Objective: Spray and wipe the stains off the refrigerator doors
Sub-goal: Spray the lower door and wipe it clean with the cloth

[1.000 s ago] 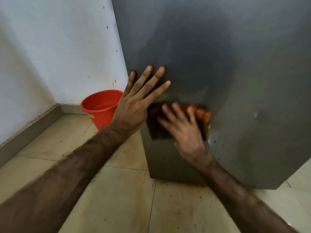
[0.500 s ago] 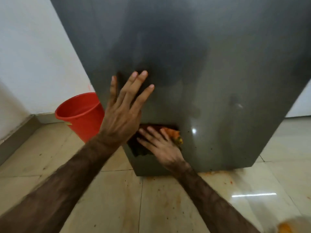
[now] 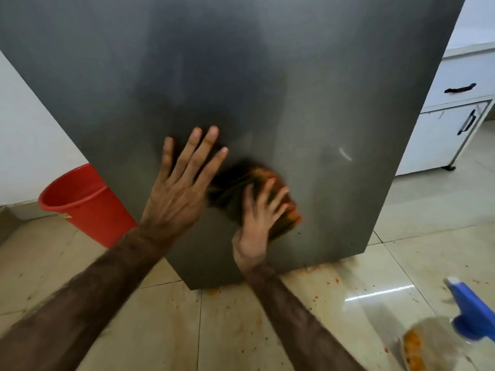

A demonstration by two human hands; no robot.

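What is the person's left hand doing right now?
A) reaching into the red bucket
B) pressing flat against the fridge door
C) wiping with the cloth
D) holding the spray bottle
B: the left hand lies flat, fingers spread, on the grey refrigerator door, while the right hand presses the cloth.

you're looking down at a floor of large pale glossy tiles (image 3: 166,330) with thin dark grout lines, speckled and smeared with orange-brown spots. a bright streak of light (image 3: 380,293) reflects off the tile at the right. on your left a plain white wall (image 3: 29,145) meets the floor at a low skirting, and a red bucket (image 3: 80,207) stands on the tiles just beside it. at the upper right you can see a white cabinet (image 3: 455,108) with a drawer above a door, each with a dark handle, resting on small dark feet.
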